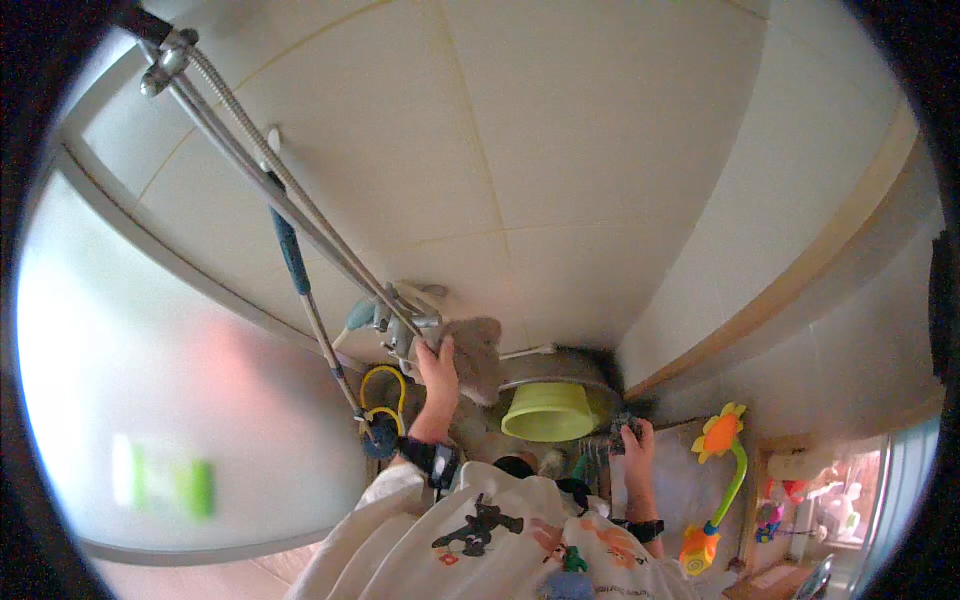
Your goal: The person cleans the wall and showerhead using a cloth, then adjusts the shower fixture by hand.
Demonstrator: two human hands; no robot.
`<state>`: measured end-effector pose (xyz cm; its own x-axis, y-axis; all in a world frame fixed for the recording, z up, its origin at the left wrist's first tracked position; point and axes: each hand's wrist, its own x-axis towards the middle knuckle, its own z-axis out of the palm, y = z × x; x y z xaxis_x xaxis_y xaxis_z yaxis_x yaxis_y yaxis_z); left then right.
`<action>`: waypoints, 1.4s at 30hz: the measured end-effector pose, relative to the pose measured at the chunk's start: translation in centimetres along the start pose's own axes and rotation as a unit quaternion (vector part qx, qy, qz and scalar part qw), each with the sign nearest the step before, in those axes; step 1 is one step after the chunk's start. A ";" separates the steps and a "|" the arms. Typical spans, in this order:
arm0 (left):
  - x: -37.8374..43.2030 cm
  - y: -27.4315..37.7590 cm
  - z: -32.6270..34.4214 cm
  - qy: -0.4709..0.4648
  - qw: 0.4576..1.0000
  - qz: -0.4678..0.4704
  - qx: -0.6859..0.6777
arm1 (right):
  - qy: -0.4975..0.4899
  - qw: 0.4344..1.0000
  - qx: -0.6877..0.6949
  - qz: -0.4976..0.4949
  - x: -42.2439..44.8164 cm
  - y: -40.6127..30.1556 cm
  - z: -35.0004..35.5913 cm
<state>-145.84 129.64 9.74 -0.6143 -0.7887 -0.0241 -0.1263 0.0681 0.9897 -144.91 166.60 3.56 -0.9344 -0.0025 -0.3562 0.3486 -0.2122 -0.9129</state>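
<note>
My left hand (pixel 439 381) is raised at the lower end of a metal shower hose (pixel 300 191), just below a chrome mixer tap (pixel 401 322). A grey-brown cloth (pixel 474 351) hangs right beside its fingers. Whether the fingers grip the hose or the cloth cannot be told. My right hand (pixel 639 450), lower and to the right, has its fingers around a small dark, rough object (pixel 624 432), perhaps a scrubbing pad. Between the hands, a yellow-green plastic basin (pixel 547 414) sits in front of a larger grey metal basin (pixel 559 369).
A long-handled tool with a blue grip (pixel 289 247) hangs along the tiled wall (pixel 600 112). Frosted curved glass (pixel 247 420) bounds the left side. At right stands a flower-shaped toy shower (pixel 720 435). A yellow loop (pixel 384 382) is left of my left hand.
</note>
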 end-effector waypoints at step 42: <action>13.9 4.3 -0.4 -0.117 0.969 0.172 0.135 | 0.214 0.973 0.081 -0.023 -8.7 0.2 4.8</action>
<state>-154.60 118.71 13.72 -0.8117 -0.5335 0.2377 -0.0630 0.4847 0.8724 -137.11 161.85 7.46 -0.8209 0.4098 -0.3977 0.2587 -0.3540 -0.8988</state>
